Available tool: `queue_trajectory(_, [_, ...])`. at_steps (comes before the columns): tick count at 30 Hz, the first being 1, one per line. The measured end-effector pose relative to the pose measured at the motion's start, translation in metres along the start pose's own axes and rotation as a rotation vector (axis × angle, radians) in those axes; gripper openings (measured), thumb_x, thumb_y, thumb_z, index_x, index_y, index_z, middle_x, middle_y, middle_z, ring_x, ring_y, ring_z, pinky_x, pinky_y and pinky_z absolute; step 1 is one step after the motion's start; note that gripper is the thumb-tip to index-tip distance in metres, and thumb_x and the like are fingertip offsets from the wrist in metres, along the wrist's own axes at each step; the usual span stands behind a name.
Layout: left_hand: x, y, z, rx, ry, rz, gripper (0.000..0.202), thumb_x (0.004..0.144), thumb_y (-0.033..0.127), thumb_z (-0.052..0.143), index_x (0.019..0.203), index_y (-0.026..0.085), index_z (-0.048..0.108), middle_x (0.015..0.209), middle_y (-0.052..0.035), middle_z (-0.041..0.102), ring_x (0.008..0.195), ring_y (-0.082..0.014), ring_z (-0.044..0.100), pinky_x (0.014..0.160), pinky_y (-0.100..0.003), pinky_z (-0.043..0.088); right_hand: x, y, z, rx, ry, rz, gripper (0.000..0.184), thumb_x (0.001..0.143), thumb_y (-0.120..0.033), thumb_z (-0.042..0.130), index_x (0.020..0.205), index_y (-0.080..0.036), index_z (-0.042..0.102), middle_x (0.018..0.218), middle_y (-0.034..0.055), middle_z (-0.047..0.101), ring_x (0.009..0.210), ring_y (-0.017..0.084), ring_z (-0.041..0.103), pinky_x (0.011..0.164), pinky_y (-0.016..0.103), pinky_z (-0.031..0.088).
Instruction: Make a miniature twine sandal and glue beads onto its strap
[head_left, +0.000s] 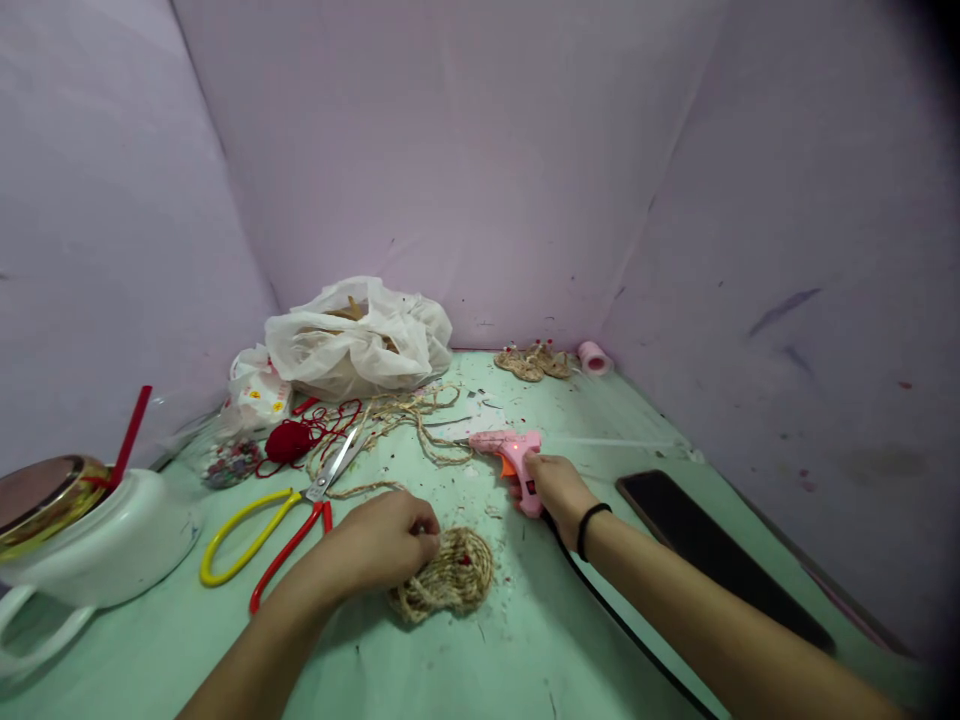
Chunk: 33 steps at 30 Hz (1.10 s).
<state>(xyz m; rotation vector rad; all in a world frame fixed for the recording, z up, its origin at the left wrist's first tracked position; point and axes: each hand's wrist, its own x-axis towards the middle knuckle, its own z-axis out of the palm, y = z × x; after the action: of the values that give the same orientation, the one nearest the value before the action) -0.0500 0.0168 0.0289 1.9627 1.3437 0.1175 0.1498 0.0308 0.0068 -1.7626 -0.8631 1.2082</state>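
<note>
My right hand [553, 485] is wrapped round the handle of a pink hot glue gun [506, 443], whose nozzle points left. A small orange light glows on its body, and a black cord runs from the handle towards me. My left hand [394, 540] is closed, fingertips curled together at the upper left edge of a coiled twine piece [461, 575] with a small red spot. What the fingers pinch is hidden. Behind that hand, a strand of twine [367, 488] leads towards it. Scissors [322, 485] with one yellow and one red handle lie open to its left.
A white pot [150, 530] with a gold-rimmed lid stands far left, near red yarn [289, 441] and a bag of beads [231, 462]. A plastic bag [360, 345], finished twine pieces [531, 362] and a pink roll [594, 358] line the back. A dark phone [720, 555] lies right.
</note>
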Motion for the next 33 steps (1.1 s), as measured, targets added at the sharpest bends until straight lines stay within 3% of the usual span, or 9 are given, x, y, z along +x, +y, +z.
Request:
queue_trajectory(4, [-0.008, 0.006, 0.000, 0.158, 0.068, -0.014, 0.020, 0.065, 0.033, 0.051, 0.071, 0.020, 0.066, 0.074, -0.0063, 0.063, 0.068, -0.0210, 0.055, 0.057, -0.027, 0.035, 0.004, -0.002, -0.003, -0.285, -0.027, -0.049, 0.023, 0.087, -0.033, 0.049, 0.076, -0.013, 0.056, 0.063, -0.0051, 0.054, 0.046, 0.005, 0.048, 0.044, 0.020, 0.042])
queue_trajectory(7, [-0.017, 0.015, -0.001, 0.256, 0.033, -0.015, 0.029, 0.061, 0.035, 0.056, 0.085, 0.021, 0.064, 0.091, -0.0086, 0.061, 0.083, -0.0260, 0.055, 0.069, -0.033, 0.039, 0.006, -0.011, -0.011, -0.489, -0.017, -0.133, 0.026, 0.080, -0.025, 0.058, 0.056, -0.015, 0.053, 0.049, -0.0054, 0.048, 0.045, 0.008, 0.046, 0.046, 0.023, 0.038])
queue_trajectory(10, [-0.026, 0.023, 0.000, 0.301, -0.039, -0.012, 0.044, 0.058, 0.037, 0.058, 0.100, 0.022, 0.059, 0.104, -0.0116, 0.056, 0.096, -0.0311, 0.052, 0.080, -0.041, 0.038, -0.005, -0.020, -0.018, -0.629, 0.037, -0.275, 0.028, 0.071, -0.016, 0.062, 0.044, -0.017, 0.052, 0.047, 0.0022, 0.051, 0.059, 0.019, 0.054, 0.058, 0.032, 0.038])
queue_trajectory(13, [-0.030, 0.030, 0.003, 0.295, -0.026, -0.059, 0.050, 0.056, 0.031, 0.060, 0.104, 0.020, 0.055, 0.112, -0.0142, 0.052, 0.105, -0.0333, 0.047, 0.087, -0.044, 0.036, -0.028, -0.011, -0.021, -0.677, 0.087, -0.513, 0.012, 0.073, -0.019, 0.056, 0.081, -0.018, 0.065, 0.084, 0.0108, 0.063, 0.088, 0.029, 0.054, 0.077, 0.041, 0.037])
queue_trajectory(15, [-0.029, 0.035, 0.005, 0.285, -0.031, -0.099, 0.047, 0.055, 0.026, 0.059, 0.101, 0.020, 0.054, 0.114, -0.0143, 0.051, 0.105, -0.0328, 0.047, 0.086, -0.044, 0.037, -0.043, 0.006, -0.021, -0.627, -0.012, -0.804, 0.038, 0.073, -0.023, 0.056, 0.111, -0.021, 0.055, 0.106, 0.0108, 0.060, 0.099, 0.028, 0.052, 0.085, 0.042, 0.038])
queue_trajectory(17, [-0.028, 0.039, 0.005, 0.270, -0.049, -0.125, 0.043, 0.056, 0.023, 0.057, 0.099, 0.020, 0.053, 0.113, -0.0135, 0.051, 0.103, -0.0320, 0.048, 0.083, -0.042, 0.038, -0.052, 0.024, -0.019, -0.571, -0.175, -0.908, 0.061, 0.071, -0.026, 0.061, 0.128, -0.024, 0.038, 0.119, 0.0113, 0.054, 0.107, 0.029, 0.050, 0.088, 0.044, 0.038])
queue_trajectory(20, [-0.025, 0.042, 0.005, 0.248, -0.065, -0.160, 0.040, 0.059, 0.024, 0.058, 0.098, 0.020, 0.052, 0.114, -0.0124, 0.051, 0.103, -0.0321, 0.047, 0.081, -0.041, 0.038, -0.052, 0.042, -0.015, -0.550, -0.331, -0.969, 0.081, 0.068, -0.027, 0.066, 0.135, -0.026, 0.021, 0.122, 0.0121, 0.050, 0.109, 0.030, 0.048, 0.090, 0.045, 0.037])
queue_trajectory(24, [-0.024, 0.034, 0.009, 0.213, -0.072, -0.149, 0.042, 0.062, 0.022, 0.057, 0.103, 0.021, 0.051, 0.118, -0.0121, 0.048, 0.108, -0.0314, 0.044, 0.082, -0.039, 0.037, -0.039, 0.049, -0.010, -0.558, -0.437, -1.009, 0.093, 0.061, -0.022, 0.070, 0.136, -0.025, 0.016, 0.115, 0.0103, 0.054, 0.102, 0.029, 0.050, 0.089, 0.043, 0.036])
queue_trajectory(33, [-0.012, 0.026, 0.013, 0.289, -0.101, -0.100, 0.045, 0.059, 0.022, 0.059, 0.104, 0.021, 0.053, 0.110, -0.0121, 0.052, 0.096, -0.0315, 0.050, 0.077, -0.043, 0.041, -0.017, 0.074, -0.002, -0.608, -0.386, -0.977, 0.104, 0.046, -0.027, 0.072, 0.135, -0.021, 0.019, 0.101, 0.0069, 0.062, 0.094, 0.032, 0.055, 0.095, 0.050, 0.024])
